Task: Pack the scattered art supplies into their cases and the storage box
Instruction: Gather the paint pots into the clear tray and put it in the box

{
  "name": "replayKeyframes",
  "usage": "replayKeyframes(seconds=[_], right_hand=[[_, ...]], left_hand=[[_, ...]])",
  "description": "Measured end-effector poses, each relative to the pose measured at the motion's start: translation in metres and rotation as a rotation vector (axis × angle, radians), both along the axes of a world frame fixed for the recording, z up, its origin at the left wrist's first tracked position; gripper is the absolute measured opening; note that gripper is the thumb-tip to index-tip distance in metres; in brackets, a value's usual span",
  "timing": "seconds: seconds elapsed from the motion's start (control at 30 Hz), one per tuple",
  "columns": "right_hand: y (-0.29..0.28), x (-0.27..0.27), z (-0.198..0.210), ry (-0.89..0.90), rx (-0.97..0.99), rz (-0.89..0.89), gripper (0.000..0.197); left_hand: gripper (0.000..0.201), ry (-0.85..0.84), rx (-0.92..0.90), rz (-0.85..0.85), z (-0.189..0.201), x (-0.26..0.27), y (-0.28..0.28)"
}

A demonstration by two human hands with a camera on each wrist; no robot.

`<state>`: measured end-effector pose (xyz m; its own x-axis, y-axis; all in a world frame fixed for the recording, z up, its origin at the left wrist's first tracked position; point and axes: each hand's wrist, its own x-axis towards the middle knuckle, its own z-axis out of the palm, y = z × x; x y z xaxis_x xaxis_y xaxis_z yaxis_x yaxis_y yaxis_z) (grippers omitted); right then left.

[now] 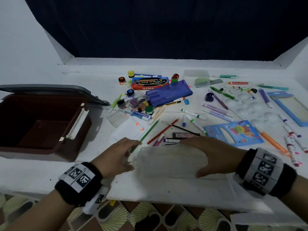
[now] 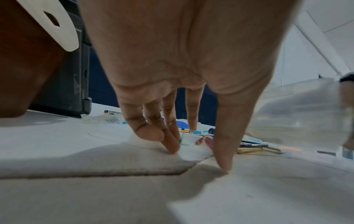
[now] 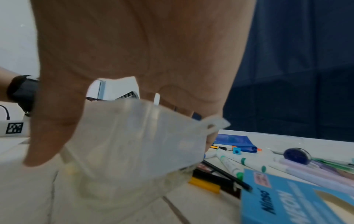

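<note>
Clear case [image 1: 170, 161] sits gripped between right hand [image 1: 215, 154] fingers [image 3: 44, 136].

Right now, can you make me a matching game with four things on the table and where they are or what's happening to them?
Things:
1. clear plastic case
2. green pencil
3. brown storage box
4. blue pencil pouch

States:
A. open, at the left
B. held by the right hand
C. far middle, among paint pots
D. touched by the left hand

Pairs: 1-B, 2-D, 3-A, 4-C

Bare tabletop [image 1: 41, 174] near edge, open storage box [image 1: 38, 130] left, pens [image 1: 215, 110] crowding beyond
</note>
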<state>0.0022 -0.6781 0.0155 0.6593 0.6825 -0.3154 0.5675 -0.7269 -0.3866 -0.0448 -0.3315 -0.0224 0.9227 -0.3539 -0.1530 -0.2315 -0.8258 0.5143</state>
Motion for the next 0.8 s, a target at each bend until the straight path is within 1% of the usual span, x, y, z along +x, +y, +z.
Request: replayKeyframes(seconds=[0.13, 0.2, 0.23, 0.33, 0.37, 0.47, 0.57, 0.6, 0.7, 0.73, 0.8], right_hand=[[-0.016, -0.011, 0.002, 0.098, -0.065, 0.073, 0.096], [-0.015, -0.016, -0.004, 0.098, -0.125, 0.109, 0.099], [-0.012, -0.018, -0.008, 0.080, -0.139, 0.118, 0.100], [0.002, -0.018, -0.015, -0.029, -0.168, 0.147, 0.102], [0.008, -0.015, -0.015, -0.052, -0.184, 0.152, 0.102], [0.022, -0.007, -0.014, -0.079, -0.209, 0.156, 0.104], [0.028, -0.001, -0.016, -0.096, -0.216, 0.151, 0.105], [0.029, 0.001, -0.016, -0.104, -0.215, 0.154, 0.106], [0.030, 0.007, -0.015, -0.125, -0.176, 0.111, 0.106], [0.030, 0.009, -0.013, -0.122, -0.157, 0.087, 0.106], [0.030, 0.013, -0.011, -0.123, -0.136, 0.058, 0.107]], left_hand=[[0.056, -0.033, -0.021, -0.052, -0.002, 0.001, -0.004], [0.049, -0.042, -0.012, -0.072, -0.003, 0.003, -0.006], [0.049, -0.042, -0.018, -0.074, -0.003, 0.004, -0.006], [0.067, -0.074, -0.083, -0.035, -0.001, 0.004, -0.008], [0.069, -0.088, -0.104, -0.020, 0.002, 0.003, -0.009], [0.069, -0.084, -0.118, 0.019, 0.012, -0.004, -0.012], [0.064, -0.025, -0.075, 0.040, 0.019, -0.010, -0.016], [0.069, 0.002, -0.069, 0.036, 0.020, -0.012, -0.019], [0.096, 0.059, -0.085, 0.011, 0.017, -0.014, -0.024], [0.100, 0.050, -0.078, 0.012, 0.013, -0.011, -0.026], [0.094, -0.020, -0.026, 0.037, 0.008, -0.001, -0.030]])
